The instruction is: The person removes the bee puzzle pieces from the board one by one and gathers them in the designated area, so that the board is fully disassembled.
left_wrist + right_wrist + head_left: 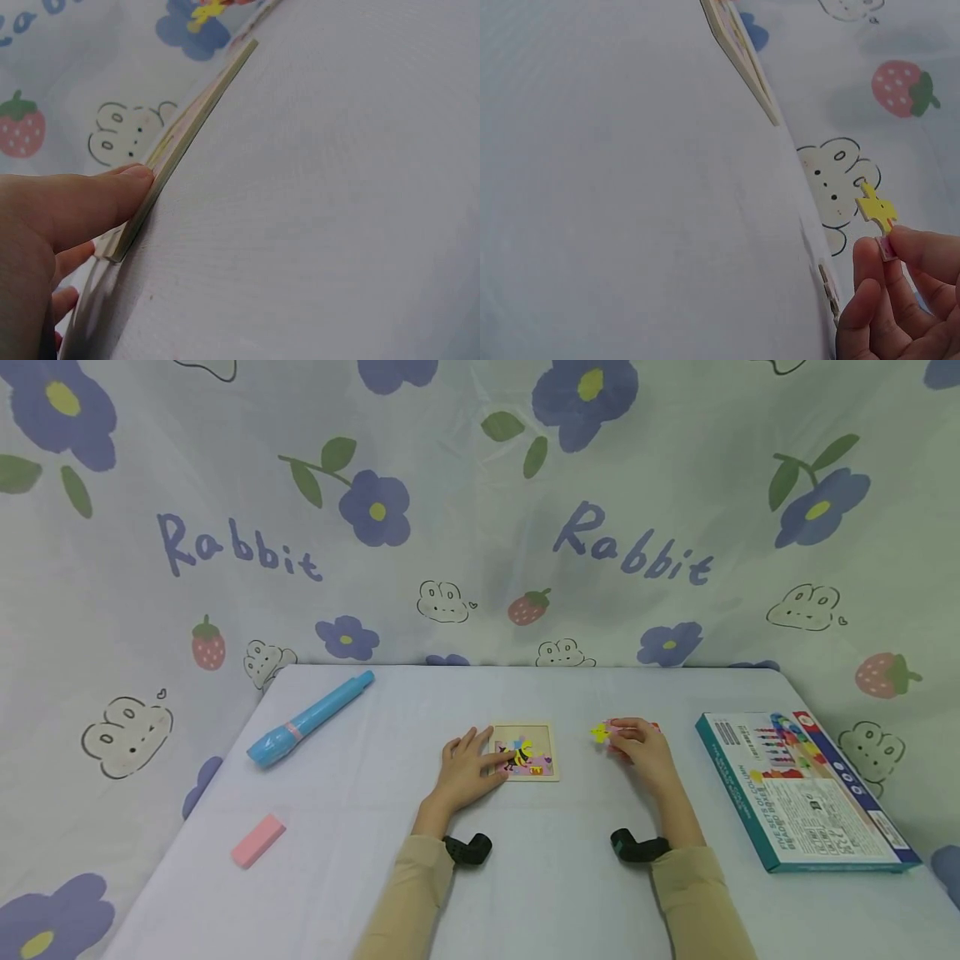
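A small wooden jigsaw tray (525, 735) lies flat on the table, its lower part filled with a bee picture. My left hand (468, 772) rests on its left side with fingers spread; in the left wrist view the thumb (112, 199) touches the tray's edge (191, 142). To the right of the tray, my right hand (647, 756) pinches a yellow and pink jigsaw piece (877, 210) between thumb and fingertips, raised above the table. Beneath that hand, other flat pieces (829, 292) lie on the table, mostly hidden.
On the right lies a teal-edged toy box (810, 793) with printed pictures. A blue pen-shaped object (311, 718) is at the back left, and a pink block (258, 841) lies nearer the front left. Behind the white table hangs a flowered cloth (450, 527).
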### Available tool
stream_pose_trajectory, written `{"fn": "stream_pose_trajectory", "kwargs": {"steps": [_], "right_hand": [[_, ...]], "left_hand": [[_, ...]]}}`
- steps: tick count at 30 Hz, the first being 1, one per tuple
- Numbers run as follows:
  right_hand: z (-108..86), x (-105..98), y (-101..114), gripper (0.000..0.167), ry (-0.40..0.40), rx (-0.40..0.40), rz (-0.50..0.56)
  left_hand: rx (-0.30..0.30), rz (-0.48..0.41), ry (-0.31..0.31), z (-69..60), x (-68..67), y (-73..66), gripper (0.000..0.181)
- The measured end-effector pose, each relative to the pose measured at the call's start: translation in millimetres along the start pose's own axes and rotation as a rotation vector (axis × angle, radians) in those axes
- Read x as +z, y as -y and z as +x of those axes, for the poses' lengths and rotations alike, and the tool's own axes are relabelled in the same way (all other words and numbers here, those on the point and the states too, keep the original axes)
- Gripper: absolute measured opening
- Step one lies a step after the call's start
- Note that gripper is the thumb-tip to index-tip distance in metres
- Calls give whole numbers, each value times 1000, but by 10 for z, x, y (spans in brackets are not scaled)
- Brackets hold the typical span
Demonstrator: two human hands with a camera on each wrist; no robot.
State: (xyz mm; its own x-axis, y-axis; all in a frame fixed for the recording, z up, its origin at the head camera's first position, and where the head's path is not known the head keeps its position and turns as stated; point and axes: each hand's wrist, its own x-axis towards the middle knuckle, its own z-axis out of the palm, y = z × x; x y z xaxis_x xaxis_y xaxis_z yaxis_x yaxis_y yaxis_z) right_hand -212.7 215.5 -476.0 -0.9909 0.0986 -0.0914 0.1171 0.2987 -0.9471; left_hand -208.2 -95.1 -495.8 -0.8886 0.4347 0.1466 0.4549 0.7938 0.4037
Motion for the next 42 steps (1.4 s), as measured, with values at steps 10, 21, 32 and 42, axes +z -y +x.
{"fn": "stream_pose_trajectory", "kwargs": {"steps": [10,21,32,42], "right_hand": [[-29,-89,-3,36,-79,103,-2],[-70,-216,-56,40,-130,118,-43],[-125,-325,-61,40,-153,133,-46],[-99,-356,-108,40,-212,189,-86]], "left_hand": [[7,-3,-2,-9,-8,-1,38],[9,-9,-11,-17,13,17,37],[5,-12,1,-24,-6,-4,38],[5,-13,1,-16,-19,-13,38]]}}
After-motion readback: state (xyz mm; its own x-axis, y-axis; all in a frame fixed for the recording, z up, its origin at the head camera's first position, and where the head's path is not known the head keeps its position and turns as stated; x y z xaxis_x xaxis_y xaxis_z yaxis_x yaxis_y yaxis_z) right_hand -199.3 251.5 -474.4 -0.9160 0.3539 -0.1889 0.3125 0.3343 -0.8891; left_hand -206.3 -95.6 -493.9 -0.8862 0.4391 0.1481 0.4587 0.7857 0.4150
